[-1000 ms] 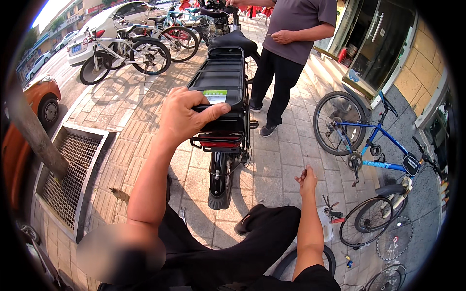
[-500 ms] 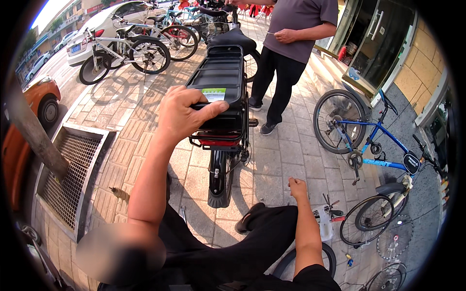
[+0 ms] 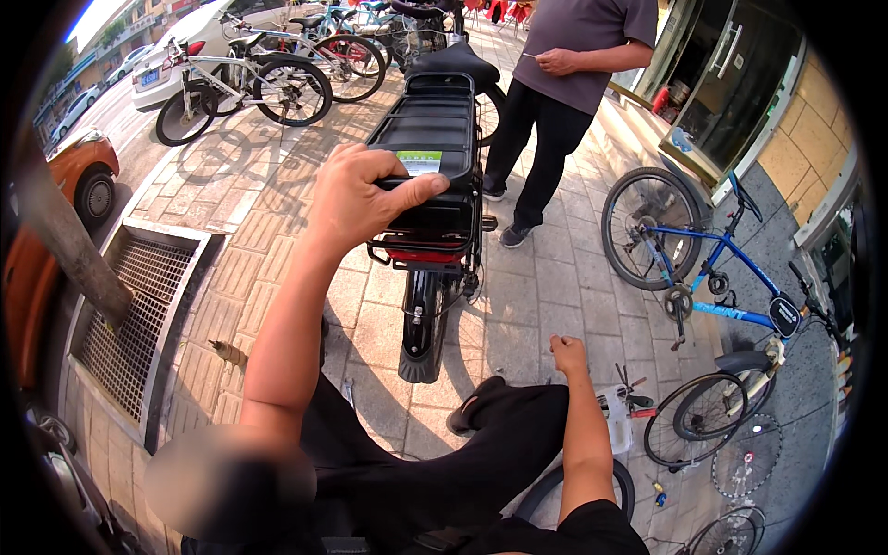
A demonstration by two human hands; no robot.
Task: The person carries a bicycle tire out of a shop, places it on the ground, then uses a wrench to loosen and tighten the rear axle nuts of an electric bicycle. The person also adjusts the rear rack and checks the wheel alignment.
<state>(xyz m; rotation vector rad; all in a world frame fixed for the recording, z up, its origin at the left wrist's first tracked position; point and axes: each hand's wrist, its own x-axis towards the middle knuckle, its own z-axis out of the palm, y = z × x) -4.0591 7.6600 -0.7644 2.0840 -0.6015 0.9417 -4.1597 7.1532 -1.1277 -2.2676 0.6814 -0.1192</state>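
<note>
1. The left hand (image 3: 356,199) clasps the rear corner of the black battery box (image 3: 427,157) on the electric bike's rear rack (image 3: 421,245), thumb pressed along its back edge.
2. The right hand (image 3: 566,353) is closed low over the paving (image 3: 546,296); I cannot tell whether it holds anything.
3. The rear wheel (image 3: 421,324) is partly hidden under the rack.

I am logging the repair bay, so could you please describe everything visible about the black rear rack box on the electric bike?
The black boxy rear rack unit sits upright over the electric bike's rear wheel, behind the black saddle. It looks like hard plastic with ribbed top rails, a small green-and-white sticker near its rear edge and a red reflector beneath. The left hand grips its rear end from above.
</note>
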